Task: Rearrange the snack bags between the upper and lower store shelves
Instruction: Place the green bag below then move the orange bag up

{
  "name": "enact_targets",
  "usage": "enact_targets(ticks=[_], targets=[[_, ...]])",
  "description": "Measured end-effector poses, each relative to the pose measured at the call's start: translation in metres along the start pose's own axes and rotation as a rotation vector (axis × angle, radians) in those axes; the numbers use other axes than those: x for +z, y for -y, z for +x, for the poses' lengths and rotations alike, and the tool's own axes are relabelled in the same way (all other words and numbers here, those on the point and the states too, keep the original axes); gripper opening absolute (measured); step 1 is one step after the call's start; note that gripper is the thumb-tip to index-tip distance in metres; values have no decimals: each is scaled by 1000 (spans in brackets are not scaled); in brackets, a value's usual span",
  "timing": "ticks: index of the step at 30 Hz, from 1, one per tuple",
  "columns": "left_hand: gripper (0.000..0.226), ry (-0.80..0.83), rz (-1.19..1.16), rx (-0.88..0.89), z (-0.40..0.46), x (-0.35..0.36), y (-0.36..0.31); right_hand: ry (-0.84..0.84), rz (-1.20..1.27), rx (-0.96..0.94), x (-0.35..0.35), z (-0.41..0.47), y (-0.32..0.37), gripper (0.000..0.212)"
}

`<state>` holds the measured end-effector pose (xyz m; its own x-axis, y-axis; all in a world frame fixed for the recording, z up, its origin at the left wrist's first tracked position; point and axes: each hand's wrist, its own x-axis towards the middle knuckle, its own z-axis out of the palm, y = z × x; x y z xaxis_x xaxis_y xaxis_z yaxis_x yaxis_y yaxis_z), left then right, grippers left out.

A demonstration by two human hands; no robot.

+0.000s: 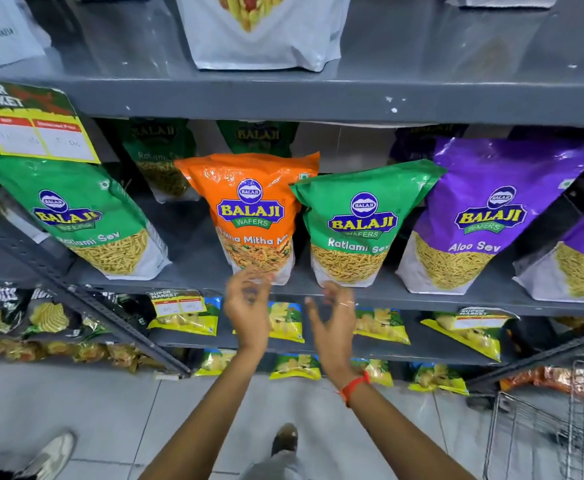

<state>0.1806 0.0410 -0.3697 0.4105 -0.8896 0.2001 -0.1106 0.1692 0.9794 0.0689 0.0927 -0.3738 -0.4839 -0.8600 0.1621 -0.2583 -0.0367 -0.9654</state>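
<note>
An orange snack bag [250,216] stands upright on the middle grey shelf [457,299]. A green Ratlami Sev bag [360,223] stands right of it, touching its side. Another green bag [76,213] leans at the left and a purple Aloo Sev bag [484,216] stands at the right. My left hand [247,306] hovers just below the orange bag's base, fingers apart and blurred, holding nothing. My right hand [334,317] is open just under the middle green bag, with a red thread on its wrist. A white bag [263,32] stands on the upper shelf.
Small yellow snack packs [380,323] fill the lower shelves. A price tag [37,126] hangs from the upper shelf edge at left. A wire shopping cart [553,427] stands at the lower right. Shoes show on the tiled floor, one at lower left.
</note>
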Motion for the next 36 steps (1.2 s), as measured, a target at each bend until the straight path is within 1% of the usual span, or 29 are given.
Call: enact_targets(ticks=[1,2,3,5,8,9,10,11,15,22,25,29,33,36], targets=[[39,-79,-32,-5,11,-10,2,110,-1,-7,9,0,5,35],[49,-112,-57,-22,24,-16,3,190,5,-11,18,4,11,37],[60,-95,-68,-49,39,-20,4,231,13,-12,27,9,16,40],[73,36,-69,-124,68,-23,8,243,0,2,45,22,25,54],[85,357,-7,-187,102,-25,17,241,-37,56,65,38,35,84],[86,467,33,-190,109,-26,18,250,-19,62,70,42,36,89],[85,539,73,-194,113,-26,18,259,-7,62,75,46,36,90],[82,565,92,-201,117,-27,19,259,-16,60,79,50,35,90],[68,520,53,-180,123,-34,24,222,-62,107,90,58,31,87],[67,387,16,-175,116,-67,20,279,-35,15,105,42,43,78],[62,346,21,-122,101,-85,9,311,-8,5,102,27,52,78],[54,334,23,-88,63,-103,-14,306,63,-20,74,-1,71,75],[58,324,24,0,26,-102,-50,267,135,-34,26,-22,99,71],[47,316,-36,65,3,-90,-89,205,154,-99,-15,-24,127,72]])
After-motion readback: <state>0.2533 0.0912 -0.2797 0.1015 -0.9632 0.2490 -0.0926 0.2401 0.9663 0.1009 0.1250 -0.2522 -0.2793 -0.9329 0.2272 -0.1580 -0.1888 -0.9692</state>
